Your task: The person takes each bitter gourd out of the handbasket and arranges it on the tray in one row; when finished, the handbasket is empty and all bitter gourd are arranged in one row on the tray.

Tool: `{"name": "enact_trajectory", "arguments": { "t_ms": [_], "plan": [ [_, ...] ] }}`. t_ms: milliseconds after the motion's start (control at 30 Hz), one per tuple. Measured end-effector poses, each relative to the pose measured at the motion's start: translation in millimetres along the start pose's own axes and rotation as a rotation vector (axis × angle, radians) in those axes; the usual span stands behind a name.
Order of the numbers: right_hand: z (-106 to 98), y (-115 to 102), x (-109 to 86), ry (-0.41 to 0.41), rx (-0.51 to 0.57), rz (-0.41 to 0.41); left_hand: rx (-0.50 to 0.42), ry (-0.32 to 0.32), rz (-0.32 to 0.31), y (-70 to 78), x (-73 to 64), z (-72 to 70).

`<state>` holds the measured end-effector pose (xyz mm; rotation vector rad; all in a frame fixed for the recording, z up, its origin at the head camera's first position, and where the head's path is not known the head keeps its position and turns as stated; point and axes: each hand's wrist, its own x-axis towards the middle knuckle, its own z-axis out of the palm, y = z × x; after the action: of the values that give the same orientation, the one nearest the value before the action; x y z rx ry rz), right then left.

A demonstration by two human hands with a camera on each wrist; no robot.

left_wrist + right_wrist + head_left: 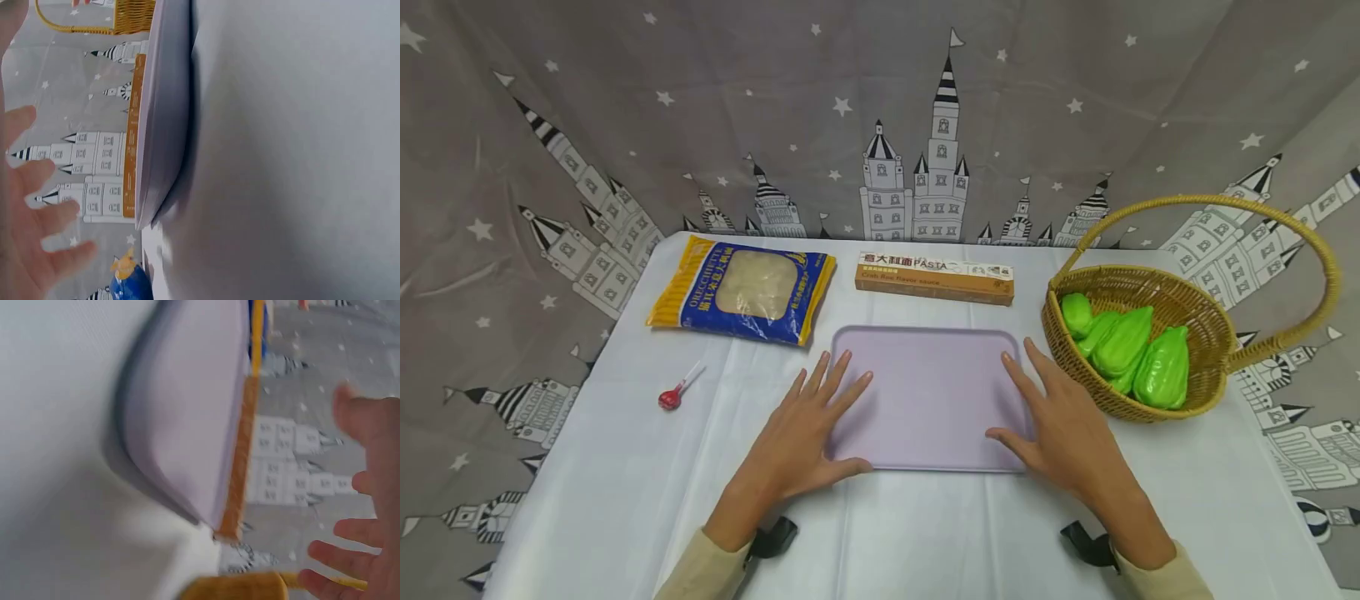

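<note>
A shallow light purple tray (932, 400) lies on the white-covered table between both hands. The left hand (805, 433) is over the tray's left edge, fingers spread and nothing held. Opposite it, the right hand (1063, 425) spreads its fingers over the tray's right edge, also holding nothing. In the left wrist view the left hand (44, 206) shows apart from the tray's side (165, 125). The right wrist view likewise has a gap between the right hand (356, 544) and the tray (187, 412).
Behind the tray lies a brown and white pasta box (934, 279). A blue and yellow pasta bag (741, 289) is at the back left, with a red lollipop (672, 398) in front. On the right stands a handled wicker basket (1213, 392) with several green fruit-like pieces (1120, 342).
</note>
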<state>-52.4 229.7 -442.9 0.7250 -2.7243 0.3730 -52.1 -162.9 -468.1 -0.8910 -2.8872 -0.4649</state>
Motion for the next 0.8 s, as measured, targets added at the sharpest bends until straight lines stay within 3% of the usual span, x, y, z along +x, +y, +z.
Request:
{"name": "enact_trajectory", "arguments": {
  "t_ms": [133,267,500,667,800],
  "plan": [
    [-18.0,14.9,5.6,0.063,0.009,0.086,-0.037,0.091,0.045,-4.3,-1.9,-6.0],
    [-36.1,29.6,9.0,0.116,0.010,0.203,-0.053,0.139,0.018,-11.7,-5.2,-9.0],
    [-52.0,58.5,7.9,0.154,0.013,0.330,-0.091,0.086,-0.075,-26.2,-14.4,-6.4],
    [-53.8,75.9,8.5,0.158,0.014,0.419,-0.129,0.031,-0.091,-33.5,-19.7,-4.5],
    [-53.4,85.7,10.6,0.104,0.010,0.488,-0.139,-0.007,-0.086,-36.3,-23.0,-3.4]
  ]
}}
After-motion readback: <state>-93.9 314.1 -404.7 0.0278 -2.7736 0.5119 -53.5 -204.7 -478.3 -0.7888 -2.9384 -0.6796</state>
